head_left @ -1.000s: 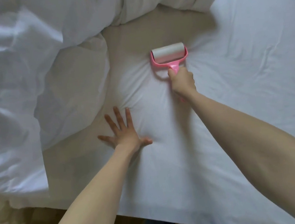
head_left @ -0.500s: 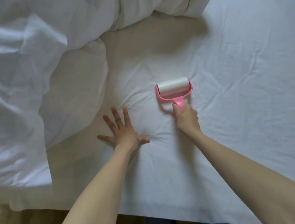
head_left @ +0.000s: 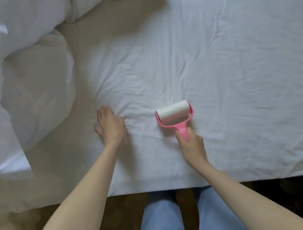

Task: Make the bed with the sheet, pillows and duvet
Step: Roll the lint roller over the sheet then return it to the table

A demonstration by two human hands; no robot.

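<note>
There are two hands: the left hand (head_left: 110, 126) and the right hand (head_left: 191, 144). There is one lint roller (head_left: 174, 115), one sheet (head_left: 235, 56) and one duvet (head_left: 16, 64).

Bed (head_left: 174, 185) carries a wrinkled white sheet (head_left: 235, 56). Bunched duvet (head_left: 17, 74) lies at left. Lint roller (head_left: 174, 114) and one flat hand (head_left: 110, 125) rest on sheet.
</note>
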